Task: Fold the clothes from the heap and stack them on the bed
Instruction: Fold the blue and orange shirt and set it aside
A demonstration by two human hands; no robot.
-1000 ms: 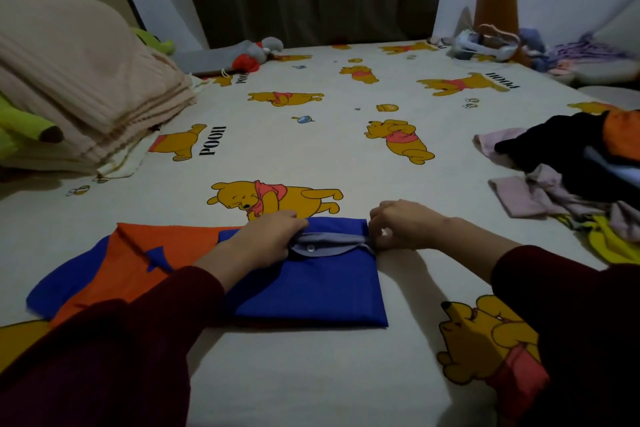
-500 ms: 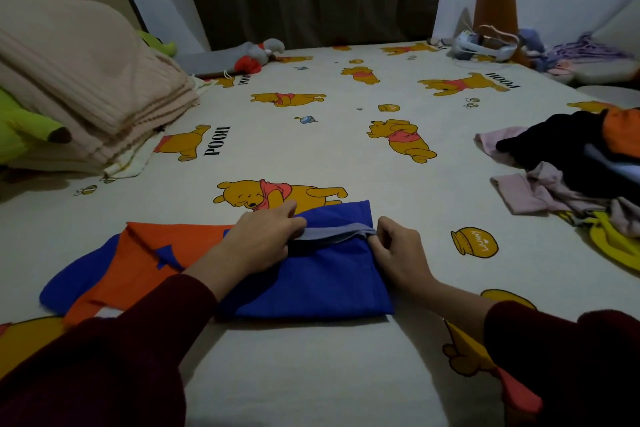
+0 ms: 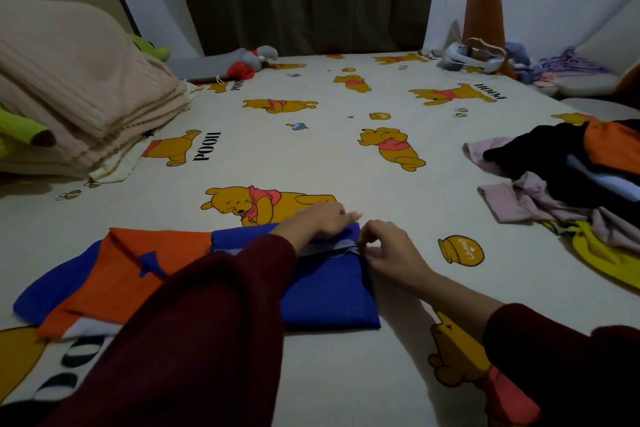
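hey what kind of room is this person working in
Most likely a bedroom: a wide bed with a cartoon bear sheet, a folded beige blanket at its side, and a heap of clothes waiting.

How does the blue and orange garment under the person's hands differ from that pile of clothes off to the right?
The blue and orange garment lies flat and partly folded, with neat straight edges; the heap of clothes is loose and crumpled. The garment is one piece in two bright colours; the heap mixes black, pink, orange and yellow pieces. Both hands, left hand and right hand, work on the garment; nothing touches the heap. Both rest on the bed sheet.
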